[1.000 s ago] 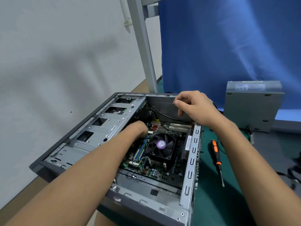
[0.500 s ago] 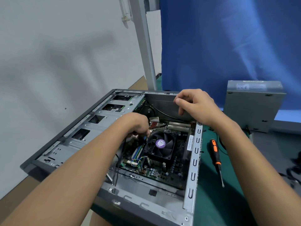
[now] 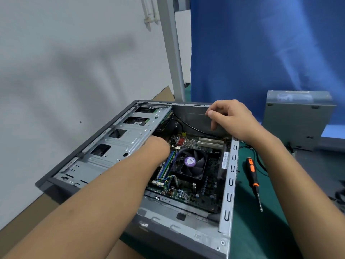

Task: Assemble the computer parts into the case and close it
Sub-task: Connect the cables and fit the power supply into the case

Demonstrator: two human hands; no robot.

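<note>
Case: the open computer case (image 3: 231, 174) lies on its side at frame centre on the green tabletop (image 3: 261, 230), with the motherboard (image 3: 205, 191) and CPU fan (image 3: 190, 162) exposed.
Left hand: the left hand (image 3: 158, 146) reaches inside beside the drive cage (image 3: 119, 146), above the RAM sticks (image 3: 167, 165). Its fingers are hidden, so its grip cannot be told.
Right hand: the right hand (image 3: 229, 118) has its fingers curled over the case's far wall rim.
Screwdriver: an orange-and-black screwdriver (image 3: 253, 176) lies just right of the case.
Power supply: a grey power supply (image 3: 296, 118) stands at right, apart from the case.
</note>
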